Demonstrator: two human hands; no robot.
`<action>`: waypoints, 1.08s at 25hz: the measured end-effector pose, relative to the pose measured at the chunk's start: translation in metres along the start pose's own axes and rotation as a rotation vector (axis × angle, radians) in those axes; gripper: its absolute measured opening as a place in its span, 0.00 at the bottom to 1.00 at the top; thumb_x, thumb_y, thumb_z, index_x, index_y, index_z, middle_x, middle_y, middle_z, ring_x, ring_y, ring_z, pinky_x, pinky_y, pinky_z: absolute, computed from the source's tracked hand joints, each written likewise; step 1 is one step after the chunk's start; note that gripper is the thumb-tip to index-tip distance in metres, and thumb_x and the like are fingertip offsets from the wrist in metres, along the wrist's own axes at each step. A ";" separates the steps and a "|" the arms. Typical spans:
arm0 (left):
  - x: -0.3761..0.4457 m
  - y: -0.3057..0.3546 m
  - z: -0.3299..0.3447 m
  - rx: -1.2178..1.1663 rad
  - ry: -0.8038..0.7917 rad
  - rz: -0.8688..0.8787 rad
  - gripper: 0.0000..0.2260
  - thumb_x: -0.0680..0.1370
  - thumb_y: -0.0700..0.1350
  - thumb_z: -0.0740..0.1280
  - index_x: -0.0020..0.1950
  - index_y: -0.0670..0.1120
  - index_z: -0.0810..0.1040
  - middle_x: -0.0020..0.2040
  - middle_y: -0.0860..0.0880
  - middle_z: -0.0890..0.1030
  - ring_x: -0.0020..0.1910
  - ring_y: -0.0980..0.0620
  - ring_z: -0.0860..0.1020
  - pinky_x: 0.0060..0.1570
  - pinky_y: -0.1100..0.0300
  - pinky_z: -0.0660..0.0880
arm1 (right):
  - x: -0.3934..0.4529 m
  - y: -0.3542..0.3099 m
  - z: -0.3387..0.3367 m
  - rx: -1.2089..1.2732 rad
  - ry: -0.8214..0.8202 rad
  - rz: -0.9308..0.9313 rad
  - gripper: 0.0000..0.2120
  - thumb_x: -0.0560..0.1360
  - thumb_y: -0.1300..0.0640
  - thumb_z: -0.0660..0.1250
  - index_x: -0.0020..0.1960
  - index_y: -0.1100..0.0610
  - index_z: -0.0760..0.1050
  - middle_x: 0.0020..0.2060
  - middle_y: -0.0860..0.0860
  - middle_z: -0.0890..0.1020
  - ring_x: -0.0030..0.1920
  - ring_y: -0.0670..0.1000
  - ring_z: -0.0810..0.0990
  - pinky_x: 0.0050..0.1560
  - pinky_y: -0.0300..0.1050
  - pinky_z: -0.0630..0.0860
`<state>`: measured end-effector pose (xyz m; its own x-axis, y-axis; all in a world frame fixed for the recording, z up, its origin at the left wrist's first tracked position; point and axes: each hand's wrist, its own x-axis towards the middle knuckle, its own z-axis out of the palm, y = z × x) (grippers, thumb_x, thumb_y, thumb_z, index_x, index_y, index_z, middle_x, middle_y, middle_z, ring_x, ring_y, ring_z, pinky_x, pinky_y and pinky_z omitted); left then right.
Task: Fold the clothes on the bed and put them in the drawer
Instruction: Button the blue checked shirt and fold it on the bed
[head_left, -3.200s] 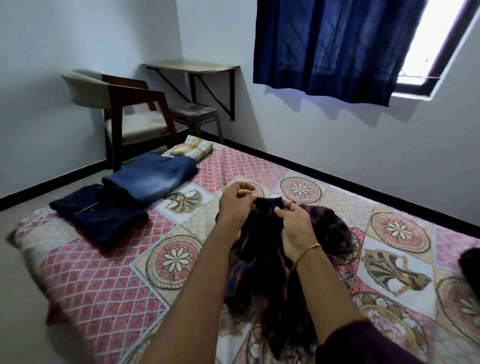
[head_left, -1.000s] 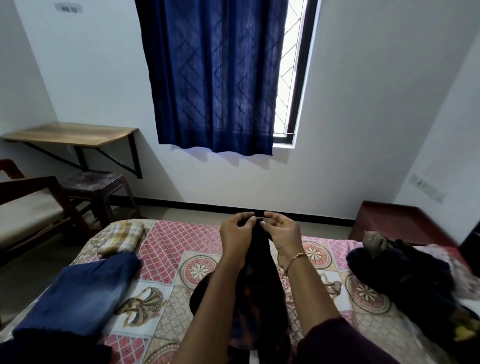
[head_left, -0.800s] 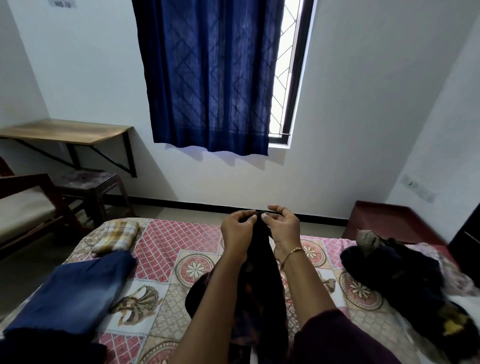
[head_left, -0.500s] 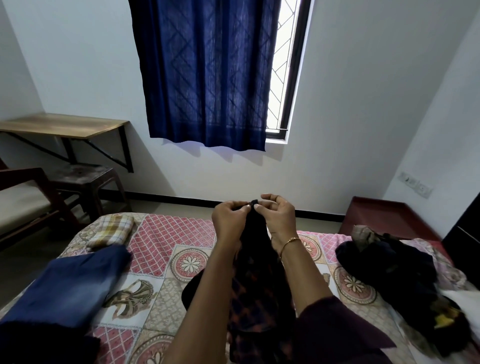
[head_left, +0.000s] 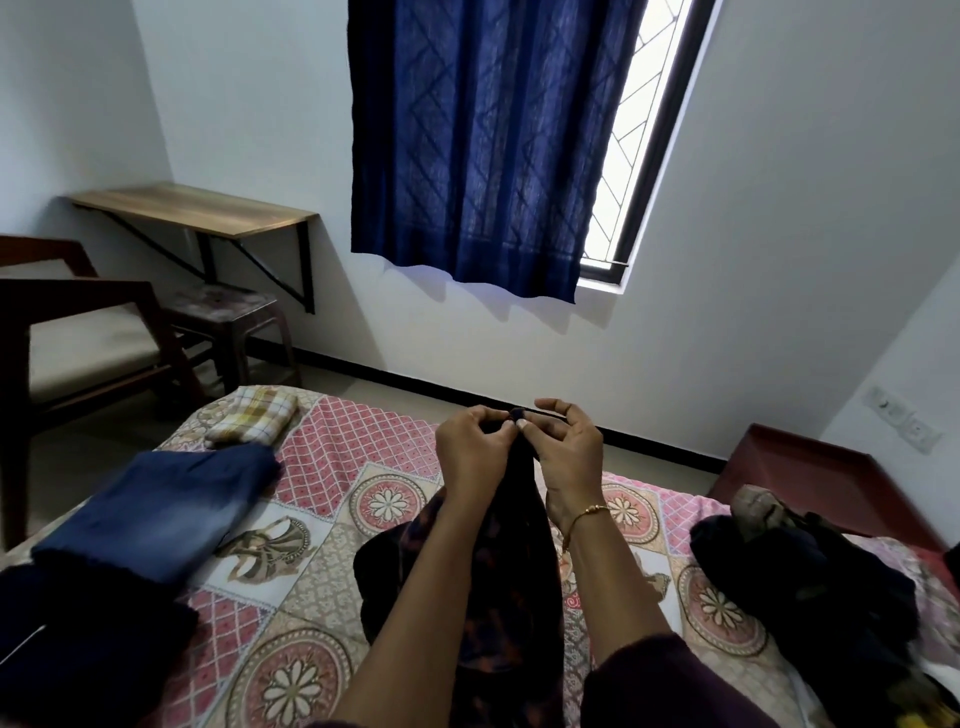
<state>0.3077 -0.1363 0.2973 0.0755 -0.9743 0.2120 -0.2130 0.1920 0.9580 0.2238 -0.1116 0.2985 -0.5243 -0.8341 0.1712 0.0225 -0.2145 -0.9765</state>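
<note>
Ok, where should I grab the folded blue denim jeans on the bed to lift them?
Take the folded blue denim jeans by both long side edges, palms slid underneath from the near end. They lie flat as a long stack, so gripping one end would probably let the folds fall open.

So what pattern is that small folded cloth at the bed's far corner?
Yellow, brown and white checks on the folded cloth, clearest in the head view.

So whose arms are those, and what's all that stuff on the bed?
The picture comes from a camera worn on a person's head, looking down, so those arms are their own. The left hand and right hand pinch the top of a dark patterned garment with their fingers. On the bedspread to the left lie folded blue jeans, a navy folded piece and a checked cloth. A dark pile of clothes lies on the right.
</note>
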 end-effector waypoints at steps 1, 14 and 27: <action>-0.001 0.000 0.001 -0.011 0.022 -0.027 0.05 0.72 0.42 0.72 0.46 0.42 0.84 0.42 0.46 0.84 0.41 0.51 0.82 0.47 0.56 0.79 | 0.000 0.002 0.000 0.007 -0.010 0.000 0.13 0.70 0.71 0.69 0.44 0.54 0.75 0.33 0.48 0.83 0.38 0.47 0.82 0.49 0.45 0.78; -0.008 -0.013 -0.007 -0.482 0.045 -0.348 0.02 0.73 0.35 0.71 0.44 0.38 0.81 0.42 0.38 0.83 0.42 0.42 0.83 0.44 0.53 0.81 | 0.010 0.016 0.002 0.074 -0.231 0.132 0.09 0.72 0.71 0.68 0.43 0.58 0.74 0.37 0.55 0.80 0.39 0.51 0.78 0.43 0.40 0.78; -0.007 -0.027 -0.015 -0.483 -0.080 -0.345 0.05 0.77 0.37 0.66 0.47 0.36 0.79 0.43 0.39 0.82 0.40 0.46 0.81 0.39 0.59 0.80 | 0.008 0.023 0.017 -0.428 -0.094 0.046 0.15 0.64 0.67 0.74 0.35 0.50 0.73 0.29 0.47 0.80 0.38 0.50 0.81 0.50 0.50 0.80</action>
<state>0.3274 -0.1326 0.2728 -0.0160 -0.9921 -0.1241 0.2793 -0.1236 0.9522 0.2344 -0.1323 0.2798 -0.4505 -0.8849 0.1182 -0.3209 0.0369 -0.9464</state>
